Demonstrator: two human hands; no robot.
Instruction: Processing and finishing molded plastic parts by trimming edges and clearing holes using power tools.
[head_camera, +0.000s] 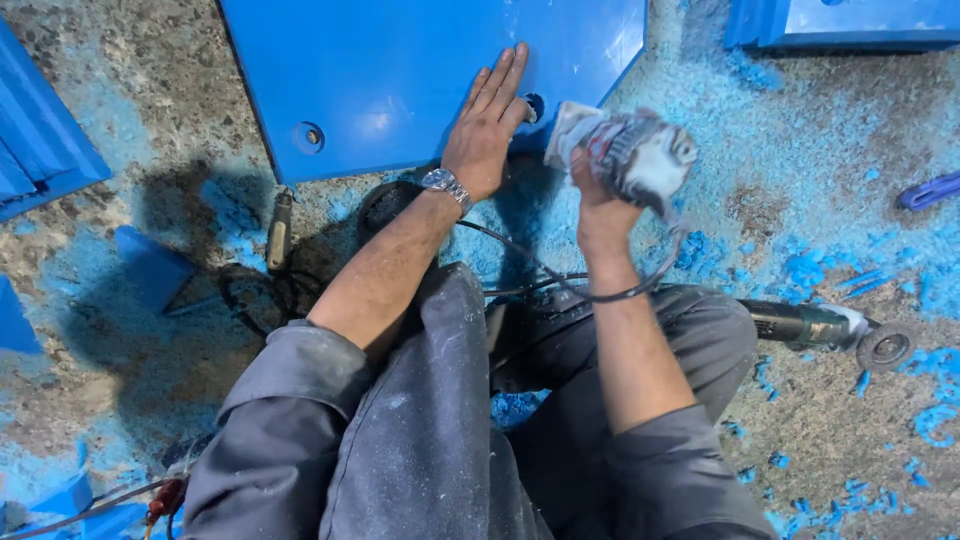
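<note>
The left hand (487, 130) lay spread flat on the blue plastic panel (400, 70); the right hand (598, 195) gripped a blurred power tool (630, 150).

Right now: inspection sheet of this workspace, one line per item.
Surface: concrete floor strewn with blue shavings.
Job's things: blue panel with round holes; grey power tool, blurred.
Clutter: angle grinder lying by the right knee; a handled tool below the panel; blue offcut.
Grippers: left hand flat on the panel beside a hole; right hand grips the power tool, lifted off the floor.
Cables: black cord loops from the tool across the lap.
Surroundings: more blue panels at the frame edges.
</note>
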